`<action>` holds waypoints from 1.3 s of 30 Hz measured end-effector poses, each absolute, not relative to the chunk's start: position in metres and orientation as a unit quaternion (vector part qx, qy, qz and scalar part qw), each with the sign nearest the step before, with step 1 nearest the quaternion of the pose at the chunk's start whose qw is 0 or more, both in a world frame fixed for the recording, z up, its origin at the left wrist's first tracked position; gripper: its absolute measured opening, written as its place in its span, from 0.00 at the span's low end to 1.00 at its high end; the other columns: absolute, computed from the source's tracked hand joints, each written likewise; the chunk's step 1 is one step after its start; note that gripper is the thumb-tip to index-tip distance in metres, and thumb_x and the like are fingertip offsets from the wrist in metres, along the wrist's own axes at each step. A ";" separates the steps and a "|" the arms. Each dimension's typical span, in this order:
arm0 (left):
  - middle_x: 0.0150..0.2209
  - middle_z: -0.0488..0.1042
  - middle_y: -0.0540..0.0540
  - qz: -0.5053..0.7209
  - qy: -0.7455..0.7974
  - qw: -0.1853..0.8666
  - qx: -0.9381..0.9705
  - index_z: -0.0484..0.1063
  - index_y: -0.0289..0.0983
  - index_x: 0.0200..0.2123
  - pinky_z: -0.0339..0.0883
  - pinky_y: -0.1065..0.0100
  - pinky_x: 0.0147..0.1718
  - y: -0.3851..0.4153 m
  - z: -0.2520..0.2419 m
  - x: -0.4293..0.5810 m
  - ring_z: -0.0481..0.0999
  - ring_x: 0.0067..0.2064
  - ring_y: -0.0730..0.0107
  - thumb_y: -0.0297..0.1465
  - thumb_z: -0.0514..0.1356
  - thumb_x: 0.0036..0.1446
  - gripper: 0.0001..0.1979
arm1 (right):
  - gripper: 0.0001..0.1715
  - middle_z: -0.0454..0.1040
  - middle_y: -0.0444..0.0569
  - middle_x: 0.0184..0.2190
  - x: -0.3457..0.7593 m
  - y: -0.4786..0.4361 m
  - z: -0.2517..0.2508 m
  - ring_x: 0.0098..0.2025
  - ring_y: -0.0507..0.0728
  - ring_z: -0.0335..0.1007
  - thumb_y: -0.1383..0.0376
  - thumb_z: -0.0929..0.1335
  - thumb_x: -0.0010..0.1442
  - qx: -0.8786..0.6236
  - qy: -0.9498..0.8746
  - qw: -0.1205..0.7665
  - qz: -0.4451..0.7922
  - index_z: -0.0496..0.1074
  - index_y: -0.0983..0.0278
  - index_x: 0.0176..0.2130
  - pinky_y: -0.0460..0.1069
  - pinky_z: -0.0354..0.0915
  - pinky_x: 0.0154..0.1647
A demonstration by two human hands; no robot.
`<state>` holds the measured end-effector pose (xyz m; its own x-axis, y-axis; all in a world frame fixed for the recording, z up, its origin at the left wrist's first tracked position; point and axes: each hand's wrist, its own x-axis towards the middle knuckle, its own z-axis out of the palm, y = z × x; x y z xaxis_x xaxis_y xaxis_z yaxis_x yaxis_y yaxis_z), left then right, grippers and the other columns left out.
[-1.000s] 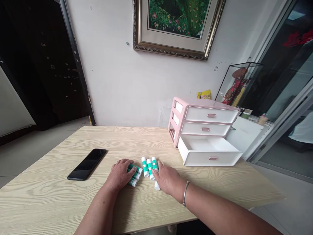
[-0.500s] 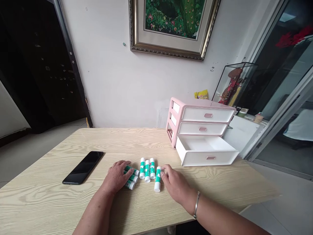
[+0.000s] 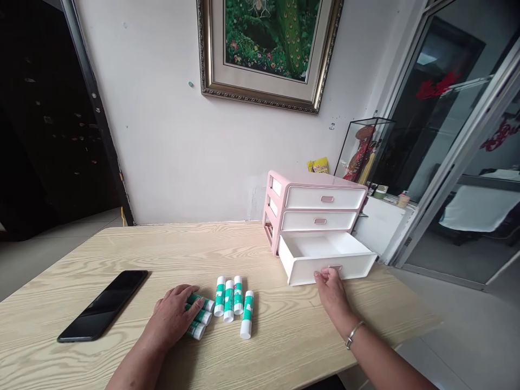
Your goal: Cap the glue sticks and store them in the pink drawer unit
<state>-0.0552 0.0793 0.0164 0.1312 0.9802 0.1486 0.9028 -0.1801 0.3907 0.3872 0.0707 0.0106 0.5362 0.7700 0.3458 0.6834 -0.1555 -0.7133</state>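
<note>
The right hand has left the four loose tubes, just right of the left hand's fingers curled together around three more, for the open drawer, bent fingers at its handle, pinch unclear, shifting work there.

Tubes: green bands, white ends. Drawer unit: pink shell, white drawers, pink pulls. Tabletop pale tan with wavy wood grain, phone black, packet yellow, framed picture mostly green with pink flowers.
</note>
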 end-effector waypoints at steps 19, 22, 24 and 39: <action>0.55 0.75 0.43 0.225 0.613 0.112 0.749 0.76 0.43 0.52 0.61 0.56 0.57 0.093 0.003 -0.062 0.71 0.58 0.55 0.44 0.54 0.61 0.21 | 0.25 0.74 0.59 0.49 0.385 0.179 0.021 0.53 0.64 0.69 0.58 0.63 0.61 -0.796 -0.485 0.359 0.046 0.66 0.67 0.54 0.53 0.61 0.53; 0.54 0.75 0.42 0.261 0.611 0.142 0.734 0.76 0.41 0.51 0.63 0.59 0.56 0.092 0.010 -0.060 0.72 0.56 0.57 0.43 0.55 0.61 0.20 | 0.25 0.74 0.58 0.49 0.388 0.174 0.019 0.51 0.63 0.71 0.60 0.64 0.60 -0.794 -0.483 0.363 0.059 0.66 0.66 0.55 0.52 0.64 0.49; 0.53 0.75 0.43 0.311 0.624 0.162 0.698 0.76 0.40 0.49 0.65 0.62 0.54 0.088 0.018 -0.061 0.73 0.54 0.59 0.42 0.54 0.61 0.20 | 0.27 0.74 0.58 0.49 0.383 0.166 0.018 0.49 0.62 0.72 0.61 0.64 0.59 -0.792 -0.484 0.366 0.070 0.65 0.66 0.56 0.52 0.65 0.46; 0.34 0.79 0.46 0.338 0.804 0.092 0.481 0.74 0.41 0.44 0.64 0.65 0.32 0.031 0.019 -0.069 0.78 0.36 0.60 0.46 0.51 0.62 0.20 | 0.18 0.77 0.54 0.42 0.223 0.127 0.036 0.45 0.60 0.72 0.61 0.61 0.58 -0.556 -0.603 0.561 0.110 0.71 0.64 0.46 0.54 0.66 0.48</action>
